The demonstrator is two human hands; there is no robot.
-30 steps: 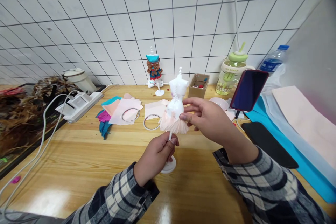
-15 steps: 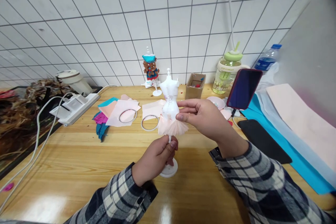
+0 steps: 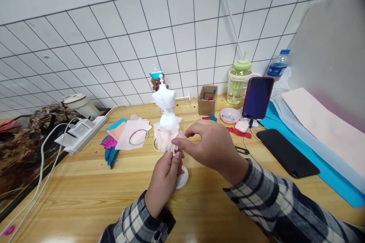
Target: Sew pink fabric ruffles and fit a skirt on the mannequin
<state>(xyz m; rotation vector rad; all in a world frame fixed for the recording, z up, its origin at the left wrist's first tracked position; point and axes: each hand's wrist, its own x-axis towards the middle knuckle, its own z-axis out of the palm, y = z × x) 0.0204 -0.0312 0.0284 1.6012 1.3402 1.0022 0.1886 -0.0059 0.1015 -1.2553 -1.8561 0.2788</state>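
Note:
A small white mannequin torso (image 3: 165,111) on a thin pole wears a pale pink pleated skirt (image 3: 164,139). Its round white base (image 3: 182,177) rests on the wooden table (image 3: 85,190). My left hand (image 3: 164,180) is closed around the pole just under the skirt. My right hand (image 3: 211,146) pinches the skirt's hem at the right side, with thumb and forefinger together. Behind the torso, a second small mannequin (image 3: 156,79) in a teal and brown outfit is partly hidden.
Fabric scraps and two metal rings (image 3: 138,136) lie at mid-left. A power strip (image 3: 82,131) with cables sits left. A cardboard box (image 3: 207,100), pink dish (image 3: 229,115), green bottle (image 3: 238,83), propped phone (image 3: 257,98), flat phone (image 3: 286,152) and blue and pink sheets (image 3: 322,136) stand right.
The mannequin has come down from mid-air so its base rests on the table. My right hand dropped from the waist to the skirt's hem. The view tilted and shifted.

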